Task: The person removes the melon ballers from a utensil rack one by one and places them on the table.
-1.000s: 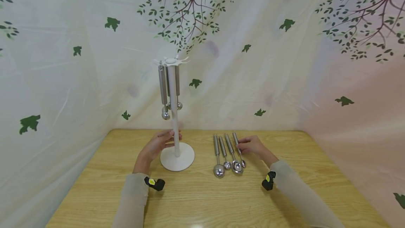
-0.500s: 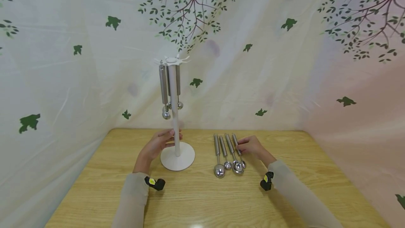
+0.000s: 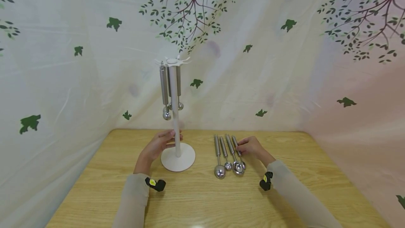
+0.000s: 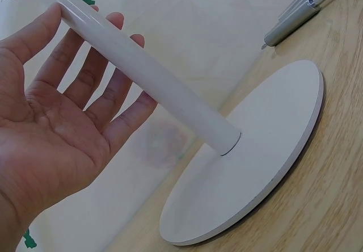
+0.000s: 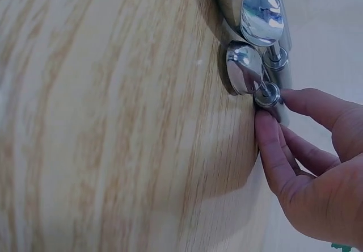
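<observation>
My left hand [image 3: 158, 145] holds the pole of a white utensil stand [image 3: 175, 115], just above its round base. In the left wrist view the thumb touches the near side of the pole [image 4: 142, 64] and the fingers reach behind it. Several steel scoops lie on the table to the right, handles pointing away. My right hand [image 3: 251, 146] pinches the handle of the rightmost small scoop [image 3: 243, 165]. In the right wrist view its shiny oval head [image 5: 243, 64] rests beside a larger scoop head [image 5: 262, 16]. Part of its handle is hidden by the fingers.
Several similar scoops [image 3: 164, 85] hang from the stand's hooked top [image 3: 172, 61], partly hidden by the pole. The wooden table [image 3: 196, 200] meets a pale cloth backdrop [image 3: 221, 108] printed with leaves and branches.
The rightmost scoop's handle has shifted slightly left, towards its neighbour, with my right hand. My left hand and the stand have stayed in place.
</observation>
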Demonstrator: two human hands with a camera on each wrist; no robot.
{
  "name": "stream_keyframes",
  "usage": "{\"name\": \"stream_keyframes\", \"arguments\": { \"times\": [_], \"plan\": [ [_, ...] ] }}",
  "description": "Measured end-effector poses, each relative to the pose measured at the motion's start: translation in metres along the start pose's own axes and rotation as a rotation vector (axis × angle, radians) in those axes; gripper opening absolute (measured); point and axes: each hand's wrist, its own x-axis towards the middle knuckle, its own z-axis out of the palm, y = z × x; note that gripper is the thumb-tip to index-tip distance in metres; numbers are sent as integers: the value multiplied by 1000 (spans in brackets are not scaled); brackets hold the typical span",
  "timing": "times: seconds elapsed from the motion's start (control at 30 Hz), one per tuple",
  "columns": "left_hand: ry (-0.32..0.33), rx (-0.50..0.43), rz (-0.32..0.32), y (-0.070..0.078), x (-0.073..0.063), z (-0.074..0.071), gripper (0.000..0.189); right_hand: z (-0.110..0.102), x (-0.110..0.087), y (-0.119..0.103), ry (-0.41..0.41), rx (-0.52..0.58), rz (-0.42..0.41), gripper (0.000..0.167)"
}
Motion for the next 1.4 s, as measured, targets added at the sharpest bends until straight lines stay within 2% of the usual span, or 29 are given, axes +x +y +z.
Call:
{"name": "stream_keyframes", "arguments": {
  "times": [0.33,0.53,0.7,0.87,1.0,1.2,1.4],
  "plan": [
    [7,7,-3,1,-1,1,25,-5,-3,-4,-39,37,-4,35],
    [12,3,-9,2,-1,2,23,-10,0,-13,-29,36,9,40],
    [13,0,-10,1,-1,1,24,-14,3,-29,-56,4,-43,40],
    [13,2,-12,0,0,-1,24,-12,4,-58,-105,-3,-106,41],
    [9,2,-15,-1,0,-3,24,-4,2,-90,-128,25,-181,41],
    [-1,-8,0,-1,1,-2,25,6,-10,-149,-168,82,-331,35],
    [-5,-3,1,-4,3,-3,26,10,-23,-205,-177,184,-440,33]
  ]
}}
